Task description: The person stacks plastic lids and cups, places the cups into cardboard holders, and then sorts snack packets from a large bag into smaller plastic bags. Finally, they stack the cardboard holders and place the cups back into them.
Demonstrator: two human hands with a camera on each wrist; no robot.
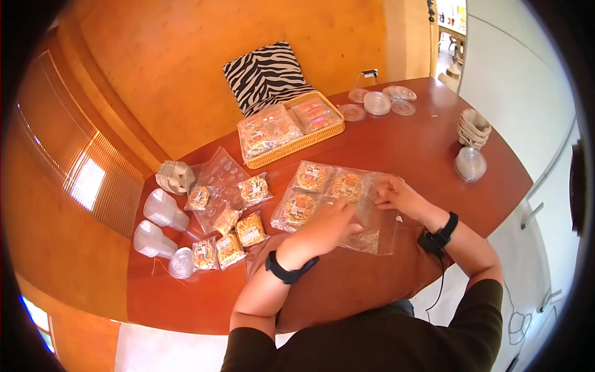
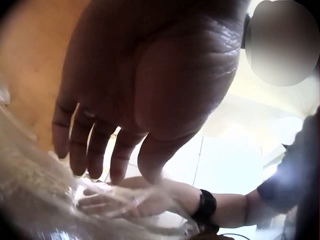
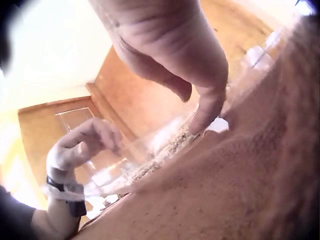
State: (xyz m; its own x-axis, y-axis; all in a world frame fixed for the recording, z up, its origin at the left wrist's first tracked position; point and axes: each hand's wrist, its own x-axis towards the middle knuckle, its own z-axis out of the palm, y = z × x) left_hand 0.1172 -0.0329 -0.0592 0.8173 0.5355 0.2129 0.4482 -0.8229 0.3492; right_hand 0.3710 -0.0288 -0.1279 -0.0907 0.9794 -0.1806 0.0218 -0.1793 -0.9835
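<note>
A large clear plastic bag [image 1: 385, 235] lies on the table's near side, with several packets of round noodle-like cakes [image 1: 299, 209] inside. My left hand [image 1: 328, 224] hovers over the bag's near middle. In the left wrist view the fingers of the left hand [image 2: 145, 95] hang down loosely, apart from each other, with nothing gripped. Toward the bag's right end is my right hand [image 1: 400, 197], its fingers bent downward. In the right wrist view, the right hand [image 3: 175, 55] has fingertips right at the plastic, thumb held apart. Crumb-like bits [image 3: 160, 162] show in the bag there.
Several loose snack packets [image 1: 251, 229] and stacked clear cups [image 1: 166, 209] stand on the left. A wicker basket [image 1: 291, 149] of packets sits at the back. Clear lids [image 1: 377, 103] lie behind right, with stacked beige bowls [image 1: 474, 128] on the far right.
</note>
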